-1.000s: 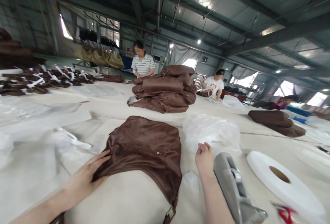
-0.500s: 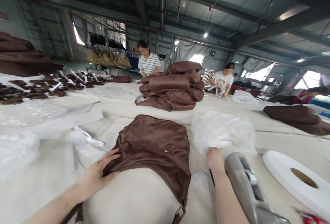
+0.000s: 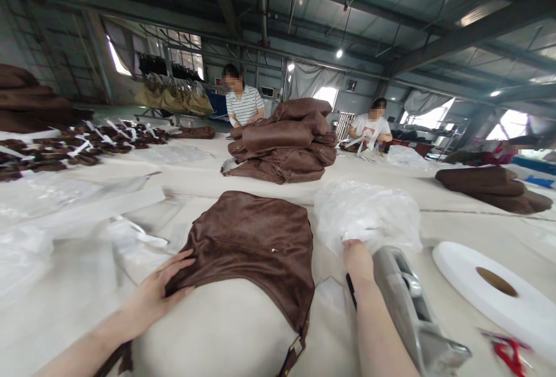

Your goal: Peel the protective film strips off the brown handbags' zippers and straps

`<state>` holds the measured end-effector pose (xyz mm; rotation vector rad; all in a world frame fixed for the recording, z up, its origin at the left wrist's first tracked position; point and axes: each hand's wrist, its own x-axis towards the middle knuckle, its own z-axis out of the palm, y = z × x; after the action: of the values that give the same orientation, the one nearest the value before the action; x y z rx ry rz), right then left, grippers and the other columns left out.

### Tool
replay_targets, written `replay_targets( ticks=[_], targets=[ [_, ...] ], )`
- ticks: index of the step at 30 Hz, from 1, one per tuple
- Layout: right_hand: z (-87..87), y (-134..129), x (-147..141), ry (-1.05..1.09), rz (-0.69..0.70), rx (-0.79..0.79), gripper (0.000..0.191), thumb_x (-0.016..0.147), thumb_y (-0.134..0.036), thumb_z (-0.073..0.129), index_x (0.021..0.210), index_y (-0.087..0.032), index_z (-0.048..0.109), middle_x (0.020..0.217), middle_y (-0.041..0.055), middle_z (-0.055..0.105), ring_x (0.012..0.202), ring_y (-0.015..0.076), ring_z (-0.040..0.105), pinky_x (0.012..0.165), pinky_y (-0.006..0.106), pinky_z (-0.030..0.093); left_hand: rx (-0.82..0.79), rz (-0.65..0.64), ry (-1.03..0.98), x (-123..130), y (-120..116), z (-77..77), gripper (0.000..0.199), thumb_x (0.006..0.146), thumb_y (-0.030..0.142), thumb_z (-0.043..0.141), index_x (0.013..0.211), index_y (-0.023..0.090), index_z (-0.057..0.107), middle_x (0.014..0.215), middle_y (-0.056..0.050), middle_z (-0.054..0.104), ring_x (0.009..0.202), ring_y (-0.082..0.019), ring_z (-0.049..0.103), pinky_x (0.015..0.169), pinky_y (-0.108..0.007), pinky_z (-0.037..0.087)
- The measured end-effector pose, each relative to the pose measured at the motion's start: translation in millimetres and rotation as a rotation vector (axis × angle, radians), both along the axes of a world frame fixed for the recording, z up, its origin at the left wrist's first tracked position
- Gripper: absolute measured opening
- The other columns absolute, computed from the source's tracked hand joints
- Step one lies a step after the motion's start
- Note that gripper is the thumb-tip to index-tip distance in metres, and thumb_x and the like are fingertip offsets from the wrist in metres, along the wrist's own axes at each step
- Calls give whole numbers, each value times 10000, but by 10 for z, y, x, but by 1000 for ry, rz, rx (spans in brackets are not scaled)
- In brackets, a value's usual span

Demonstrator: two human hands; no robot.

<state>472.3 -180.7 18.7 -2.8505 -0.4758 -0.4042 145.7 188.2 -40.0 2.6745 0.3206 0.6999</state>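
Brown bag: here it is, lying near centre on the pale table [image 3: 208,330], body [image 3: 256,226] at the far side, opening curving towards us.
Left hand: and the left hand [image 3: 152,293] has the bag's left edge, fingers on top, thumb at the near edge, a loose grasp.
Right hand: over right, this hand [image 3: 359,261] is at the crumpled plastic [image 3: 369,209], fingers curled in; pinching it or merely touching, I cannot tell.
Done so far: strap buckle [image 3: 296,343] attached, bag spread out.
Left to do: the bag lies bare, plastic just beside it; anything further, the view doesn't settle.
Far pile: stacked brown bags [image 3: 282,139] beyond, finished or waiting, impossible to say.
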Motion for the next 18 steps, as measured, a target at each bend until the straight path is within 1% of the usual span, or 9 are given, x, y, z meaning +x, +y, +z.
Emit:
replay_targets(
  ticks=[2, 4, 6, 7, 9, 12, 14, 16, 18],
  targets=[
    [113, 24, -130, -52, -7, 75, 397, 912, -189, 301, 1017, -94, 672, 1070, 182, 637, 851, 233, 640, 742, 345, 470, -12, 3, 19, -15, -31, 55, 483, 758, 492, 603, 1155, 218, 602, 1321, -84, 537, 1196, -263, 523, 1023, -392, 430],
    [200, 73, -245, -92, 45, 139, 416, 904, -197, 283, 1094, -131, 647, 1170, 145, 597, 911, 213, 625, 783, 319, 465, -30, 5, 46, -35, -64, 101, 478, 773, 480, 588, 1164, 206, 595, 1335, -99, 521, 1209, -263, 510, 1026, -403, 425],
    [231, 120, -301, -142, 119, 209, 405, 897, -208, 297, 1120, -147, 630, 1201, 119, 577, 972, 204, 603, 830, 298, 453, -51, 9, 74, -54, -96, 135, 478, 786, 467, 572, 1178, 194, 585, 1351, -112, 502, 1227, -264, 492, 1033, -416, 416],
    [221, 132, -298, -160, 124, 231, 396, 899, -219, 306, 1132, -146, 617, 1210, 115, 567, 1000, 210, 590, 852, 300, 445, -60, 13, 82, -62, -111, 146, 477, 790, 463, 567, 1181, 190, 583, 1355, -116, 497, 1234, -264, 485, 1037, -422, 410],
    [152, 125, -226, -155, 49, 236, 397, 911, -230, 309, 1201, -122, 557, 1264, 134, 519, 1052, 235, 565, 881, 325, 433, -70, 19, 82, -70, -132, 161, 473, 793, 457, 563, 1179, 184, 582, 1355, -121, 495, 1239, -265, 479, 1046, -430, 400],
    [-18, 58, -17, -40, -81, 161, 431, 920, -204, 335, 1312, -48, 425, 1310, 207, 456, 1091, 261, 546, 869, 348, 448, -76, 23, 73, -70, -144, 163, 472, 787, 460, 568, 1171, 186, 589, 1349, -119, 502, 1228, -270, 490, 1042, -433, 404],
    [-124, 19, 115, 39, -51, 109, 401, 911, -188, 414, 1288, -57, 454, 1226, 200, 526, 1050, 242, 571, 843, 338, 470, -76, 20, 64, -64, -141, 158, 475, 778, 467, 578, 1164, 191, 595, 1340, -118, 511, 1217, -276, 500, 1033, -436, 414],
    [-197, 12, 195, 100, 3, 50, 323, 905, -224, 496, 1211, -124, 526, 1151, 132, 581, 997, 210, 588, 837, 352, 486, -72, 11, 55, -59, -139, 155, 477, 775, 469, 584, 1166, 195, 594, 1338, -119, 513, 1215, -279, 502, 1029, -440, 415],
    [-229, 30, 217, 132, 51, -2, 291, 901, -292, 536, 1158, -158, 553, 1154, 93, 579, 983, 199, 585, 839, 392, 494, -70, 4, 57, -57, -140, 158, 476, 781, 468, 582, 1171, 195, 588, 1343, -123, 508, 1221, -278, 496, 1034, -444, 409]
  ],
)
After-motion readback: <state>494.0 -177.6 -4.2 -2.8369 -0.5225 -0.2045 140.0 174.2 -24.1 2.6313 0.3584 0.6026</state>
